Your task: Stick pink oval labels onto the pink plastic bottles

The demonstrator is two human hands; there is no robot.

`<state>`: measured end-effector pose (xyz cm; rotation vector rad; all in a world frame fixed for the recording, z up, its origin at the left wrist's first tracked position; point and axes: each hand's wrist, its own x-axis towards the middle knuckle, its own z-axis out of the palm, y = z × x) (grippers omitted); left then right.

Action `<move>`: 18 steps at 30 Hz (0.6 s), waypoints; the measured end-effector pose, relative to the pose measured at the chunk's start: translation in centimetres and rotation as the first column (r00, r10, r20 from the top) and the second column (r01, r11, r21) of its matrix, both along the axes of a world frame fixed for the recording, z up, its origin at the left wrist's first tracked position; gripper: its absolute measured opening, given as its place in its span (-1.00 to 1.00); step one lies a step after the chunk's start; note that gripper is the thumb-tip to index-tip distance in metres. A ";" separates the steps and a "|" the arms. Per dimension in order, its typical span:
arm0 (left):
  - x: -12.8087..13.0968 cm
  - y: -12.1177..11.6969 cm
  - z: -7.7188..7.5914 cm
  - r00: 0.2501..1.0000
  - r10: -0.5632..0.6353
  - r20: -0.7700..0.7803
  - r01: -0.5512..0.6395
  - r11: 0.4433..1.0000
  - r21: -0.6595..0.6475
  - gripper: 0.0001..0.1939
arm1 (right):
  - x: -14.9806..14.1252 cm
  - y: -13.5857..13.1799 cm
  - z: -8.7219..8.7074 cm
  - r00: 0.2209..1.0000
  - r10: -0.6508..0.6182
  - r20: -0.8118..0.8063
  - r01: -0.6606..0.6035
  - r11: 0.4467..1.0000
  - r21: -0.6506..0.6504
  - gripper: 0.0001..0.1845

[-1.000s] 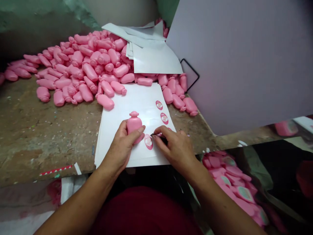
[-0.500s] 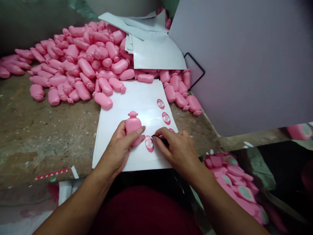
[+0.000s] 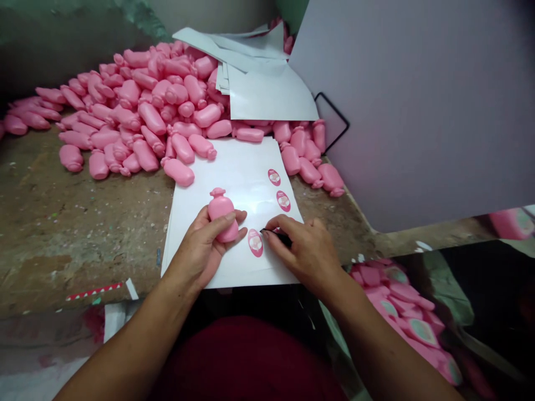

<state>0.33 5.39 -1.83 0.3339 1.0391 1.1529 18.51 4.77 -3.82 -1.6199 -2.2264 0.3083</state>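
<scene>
My left hand is closed around a pink plastic bottle, its knobbed top pointing up and slightly left. Pinched in my right hand is a slim black pointed tool; its exact kind I cannot make out. The tool's tip reaches the upper right edge of an oval pink sticker, which lies between my two hands on a white sticker sheet. Two more oval stickers show in a column at the sheet's right side, the upper one and the lower one.
Behind the sheet rises a big heap of pink bottles, with loose white papers on top. A tall pale panel stands at right beside a black wire handle. Labelled pink bottles lie below the worn table at lower right.
The pink bottle in my left hand has shifted slightly left and tilted a little. My right hand stays at the oval sticker with the tool. The view has moved slightly.
</scene>
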 end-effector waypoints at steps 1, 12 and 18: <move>-0.1 0.0 0.0 1.000 -0.006 0.001 0.006 1.000 0.006 -0.74 | 0.0 0.0 0.0 1.000 0.001 0.005 -0.001 1.000 0.000 -0.81; -0.6 0.1 0.1 0.994 -0.107 0.013 0.107 0.994 0.015 -0.65 | -0.8 0.4 -0.1 0.999 0.012 0.039 -0.014 0.999 0.049 -0.84; -0.6 0.2 0.1 0.996 -0.088 0.018 0.088 0.996 0.001 -0.70 | -0.4 0.8 -0.3 0.998 0.051 -0.039 -0.051 0.999 0.014 -0.86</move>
